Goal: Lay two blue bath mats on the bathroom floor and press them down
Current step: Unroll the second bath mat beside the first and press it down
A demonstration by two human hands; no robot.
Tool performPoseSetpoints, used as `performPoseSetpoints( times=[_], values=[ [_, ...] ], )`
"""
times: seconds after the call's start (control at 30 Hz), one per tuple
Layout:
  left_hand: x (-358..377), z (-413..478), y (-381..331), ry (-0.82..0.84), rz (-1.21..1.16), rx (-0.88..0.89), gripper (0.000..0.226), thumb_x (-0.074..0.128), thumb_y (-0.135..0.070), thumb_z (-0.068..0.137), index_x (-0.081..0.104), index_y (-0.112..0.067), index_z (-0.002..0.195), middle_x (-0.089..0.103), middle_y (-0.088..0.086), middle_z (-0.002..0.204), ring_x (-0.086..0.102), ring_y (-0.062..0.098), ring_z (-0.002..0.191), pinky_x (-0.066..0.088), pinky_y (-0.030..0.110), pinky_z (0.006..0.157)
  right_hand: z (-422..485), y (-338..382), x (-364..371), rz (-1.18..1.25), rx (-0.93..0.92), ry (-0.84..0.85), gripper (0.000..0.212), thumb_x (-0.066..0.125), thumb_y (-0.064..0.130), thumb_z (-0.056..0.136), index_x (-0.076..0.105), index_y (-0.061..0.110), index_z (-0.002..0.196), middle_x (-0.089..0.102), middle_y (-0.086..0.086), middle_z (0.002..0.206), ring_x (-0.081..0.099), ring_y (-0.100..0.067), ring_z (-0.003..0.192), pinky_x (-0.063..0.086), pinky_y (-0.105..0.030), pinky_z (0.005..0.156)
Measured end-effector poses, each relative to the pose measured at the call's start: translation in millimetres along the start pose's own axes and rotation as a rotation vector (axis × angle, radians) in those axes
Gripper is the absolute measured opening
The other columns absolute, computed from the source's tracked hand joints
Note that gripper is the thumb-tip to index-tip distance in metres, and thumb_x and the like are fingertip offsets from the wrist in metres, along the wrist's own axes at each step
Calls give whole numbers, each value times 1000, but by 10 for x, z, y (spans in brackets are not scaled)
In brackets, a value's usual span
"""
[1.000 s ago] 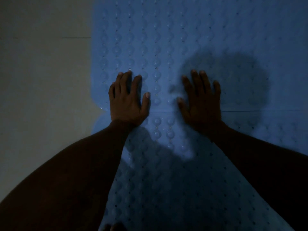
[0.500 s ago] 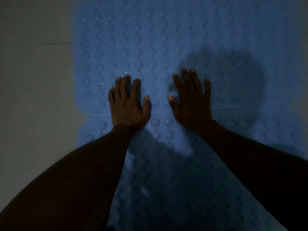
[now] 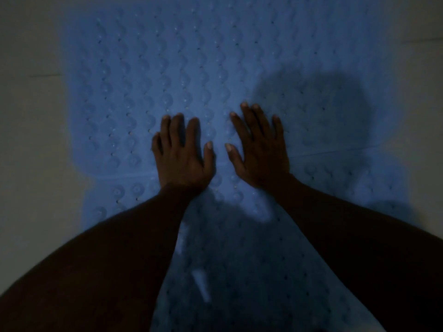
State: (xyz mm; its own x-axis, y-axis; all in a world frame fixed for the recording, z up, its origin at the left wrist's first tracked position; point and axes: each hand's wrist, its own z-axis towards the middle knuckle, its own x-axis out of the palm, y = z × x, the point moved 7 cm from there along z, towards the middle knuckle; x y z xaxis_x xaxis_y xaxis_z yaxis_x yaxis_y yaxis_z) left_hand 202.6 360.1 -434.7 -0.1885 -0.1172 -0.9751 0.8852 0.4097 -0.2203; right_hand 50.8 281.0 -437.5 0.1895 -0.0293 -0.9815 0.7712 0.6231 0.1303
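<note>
Blue dimpled rubber bath mat [image 3: 167, 68] lies on the pale bathroom floor [image 3: 28, 140] beneath a person's left hand [image 3: 183, 154] and right hand [image 3: 261, 152], both palm-down, fingers spread and pointing to 12 o'clock. Heels of both hands sit at the seam with a second blue dimpled mat [image 3: 227, 259], which stretches toward 6 o'clock; the unpressed stretch likely lies toward 12.

Place: bathroom, floor level
Evidence: pale tiles [image 3: 31, 144] w/ grout line [image 3: 44, 75]; blue bubbled bath mat [image 3: 167, 63]
Light: dim
</note>
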Motion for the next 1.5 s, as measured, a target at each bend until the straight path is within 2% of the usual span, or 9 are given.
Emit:
performPoseSetpoints(
  times=[0.17, 0.37, 0.53, 0.8, 0.9, 1.03, 1.23, 1.33, 1.5],
  values=[
    [-27, 27, 33, 15, -4, 1, 65, 39, -53, 98, 42, -19, 154, 32, 17, 163, 19, 39, 156, 18, 56, 123, -93, -259, -91, -33, 16, -36, 63, 37, 51, 104, 34, 20, 159, 26, -9, 167, 22, -30, 156, 17, -60, 122],
    [-4, -15, 29, 4, 23, -11, 66, 37, -52, 100, 41, -15, 153, 32, 20, 163, 20, 42, 155, 19, 58, 123, -255, -612, -50, -50, 74, 70, 72, 35, 58, 101, 23, 22, 162, 15, -7, 171, 13, -28, 158, 10, -59, 124],
    [42, 5, -496, 12, -15, 57, 68, 26, -56, 104, 37, -18, 159, 26, 18, 168, 17, 37, 158, 13, 54, 127, -261, -629, -84, -50, 92, 59, 73, 35, 60, 100, 24, 24, 162, 16, -6, 170, 13, -27, 158, 13, -59, 123],
    [112, 27, -585, 39, -12, 94, 65, 36, -51, 100, 43, -17, 155, 34, 18, 163, 23, 39, 155, 18, 57, 124, -209, -965, -189, -35, 36, -63, 62, 36, 53, 103, 40, 21, 156, 34, -7, 164, 31, -28, 152, 27, -54, 117],
    [117, 6, -577, 0, 14, 101, 65, 36, -51, 100, 46, -15, 153, 37, 20, 161, 26, 42, 153, 21, 58, 122, -219, -1155, -158, -59, 61, -30, 68, 38, 57, 100, 36, 22, 158, 27, -7, 167, 27, -28, 154, 25, -56, 118],
    [111, 57, -850, -6, -8, 56, 64, 36, -53, 101, 47, -12, 149, 38, 22, 159, 27, 44, 152, 22, 60, 121, -202, -1145, -169, -35, 79, -47, 67, 40, 57, 100, 39, 21, 157, 29, -7, 166, 27, -26, 154, 24, -55, 118],
    [231, 49, -1119, 9, 2, 145, 62, 43, -52, 97, 50, -16, 148, 40, 18, 158, 26, 42, 153, 25, 57, 119, -195, -1139, -186, 1, 62, -37, 64, 39, 54, 101, 42, 20, 155, 33, -6, 165, 31, -27, 152, 28, -55, 116],
    [227, 80, -1112, 4, 19, 151, 63, 42, -52, 96, 50, -16, 147, 40, 18, 157, 27, 42, 152, 25, 56, 118, -188, -1323, -330, 35, 5, -80, 60, 40, 50, 103, 45, 18, 153, 40, -7, 161, 37, -28, 149, 32, -53, 114],
    [255, 62, -1100, -18, 21, 165, 63, 42, -52, 96, 50, -14, 146, 41, 21, 156, 28, 44, 151, 24, 56, 117, -353, -1821, -342, -37, -35, -30, 64, 40, 55, 102, 42, 19, 155, 36, -6, 163, 32, -27, 152, 26, -54, 118]
  ],
)
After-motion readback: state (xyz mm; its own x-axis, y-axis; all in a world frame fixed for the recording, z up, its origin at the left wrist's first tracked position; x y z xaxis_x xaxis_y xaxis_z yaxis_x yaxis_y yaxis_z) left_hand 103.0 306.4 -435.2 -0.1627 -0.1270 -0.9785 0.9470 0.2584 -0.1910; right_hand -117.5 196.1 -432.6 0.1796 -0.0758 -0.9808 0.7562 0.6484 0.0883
